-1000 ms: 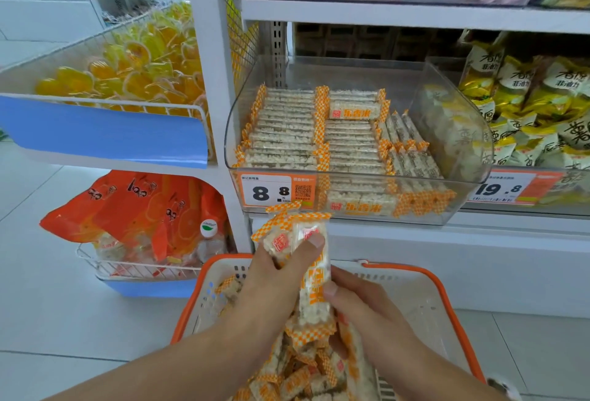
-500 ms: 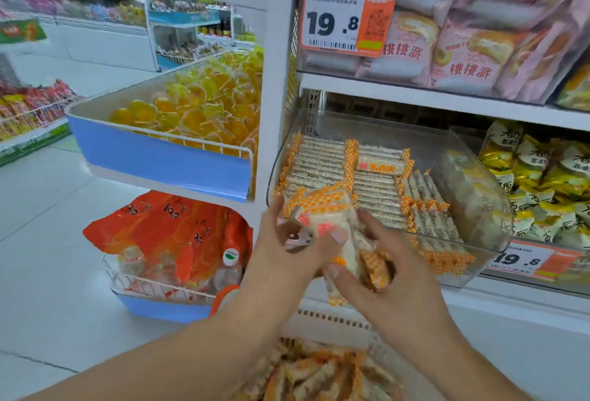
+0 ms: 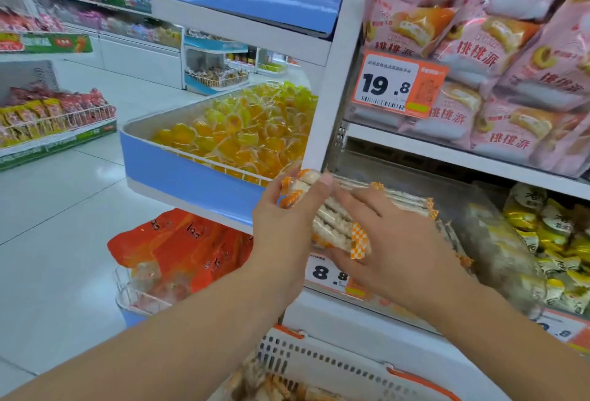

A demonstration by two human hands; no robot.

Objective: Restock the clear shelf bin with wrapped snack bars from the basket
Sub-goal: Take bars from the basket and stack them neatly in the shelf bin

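White shelf (image 3: 447, 158), clear bin (image 3: 498, 241) of snack bars (image 3: 412, 201), yellow packets (image 3: 549, 241) beside

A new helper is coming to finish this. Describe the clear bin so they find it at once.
Start at the white shelf post and the shelf of pink cake bags with the 19.8 tag. The clear bin sits one shelf below, where both hands hold snack bars. It alone has an 8.8 tag and rows of orange-checked bars; yellow packets lie right of it.
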